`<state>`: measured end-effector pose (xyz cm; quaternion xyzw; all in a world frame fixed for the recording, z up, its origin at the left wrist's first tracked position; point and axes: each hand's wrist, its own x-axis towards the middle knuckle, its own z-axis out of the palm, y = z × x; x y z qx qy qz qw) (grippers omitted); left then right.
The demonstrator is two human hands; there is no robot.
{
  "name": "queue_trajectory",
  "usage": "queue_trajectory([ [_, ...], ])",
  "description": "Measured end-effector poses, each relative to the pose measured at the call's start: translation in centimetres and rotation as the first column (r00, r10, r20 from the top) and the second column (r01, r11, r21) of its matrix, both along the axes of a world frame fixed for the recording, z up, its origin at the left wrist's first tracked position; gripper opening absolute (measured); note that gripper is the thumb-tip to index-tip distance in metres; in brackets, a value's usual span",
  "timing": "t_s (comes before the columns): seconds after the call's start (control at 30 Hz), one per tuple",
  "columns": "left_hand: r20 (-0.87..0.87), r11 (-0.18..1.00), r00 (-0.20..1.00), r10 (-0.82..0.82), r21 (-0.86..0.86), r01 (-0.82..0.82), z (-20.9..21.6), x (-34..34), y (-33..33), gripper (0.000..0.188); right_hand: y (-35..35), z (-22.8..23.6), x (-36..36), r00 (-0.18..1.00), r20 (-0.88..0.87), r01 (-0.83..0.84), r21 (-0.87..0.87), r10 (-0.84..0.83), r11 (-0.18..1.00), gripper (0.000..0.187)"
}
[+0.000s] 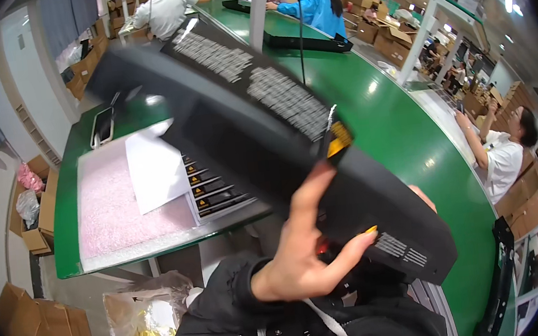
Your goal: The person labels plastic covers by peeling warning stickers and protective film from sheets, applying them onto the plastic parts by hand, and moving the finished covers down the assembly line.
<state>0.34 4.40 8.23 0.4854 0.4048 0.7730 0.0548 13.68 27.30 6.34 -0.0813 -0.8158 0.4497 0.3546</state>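
A long black plastic housing (228, 152) lies slantwise in front of me, above the green work surface, its far left end blurred. Along its upper face runs a black label (260, 80) with white print and a yellow warning patch at the near end. My left hand (304, 249) reaches over the housing's near side. Its index fingertip presses by the yellow patch, while the thumb stretches apart over the housing; the other fingers are partly hidden. Only the fingertips of my right hand (423, 198) show, wrapped round the housing's right edge; the rest is behind it.
Black label strips (212, 190) and a white paper sheet (154, 170) lie on a pinkish padded sheet (106, 205). A phone (103, 126) rests behind. More black housings (308, 42) sit along the green bench (394, 109). Cardboard boxes (57, 334) stand left; several people work around.
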Motion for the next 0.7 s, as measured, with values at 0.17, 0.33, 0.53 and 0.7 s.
queue_trajectory([
  [0.17, -0.289, 0.942, 0.897, -0.334, -0.077, 0.326, 0.6, -0.1, 5.6, 0.092, -0.8, -1.2, 6.6, 0.962, 0.023, 0.272, -0.194, -0.272, 0.943, 0.042],
  [0.33, -0.168, 0.936, 0.922, -0.35, -0.111, 0.335, -0.3, -0.5, 9.5, 0.083, 0.4, -2.4, 12.1, 0.841, 0.069, 0.519, -0.378, -0.536, 0.766, 0.04],
  [0.53, -0.147, 0.867, 0.967, -0.207, -0.486, 0.112, -3.7, -4.1, 4.7, 0.072, 7.2, -1.4, 9.0, 0.261, 0.417, 0.839, 0.348, -0.871, 0.418, 0.052],
  [0.7, -0.518, 0.514, 0.821, -0.24, -0.785, -0.345, -5.1, -9.2, -1.3, 0.076, 14.9, -3.5, 1.0, -0.003, 0.167, 0.888, 0.453, -0.986, 0.075, 0.066],
])
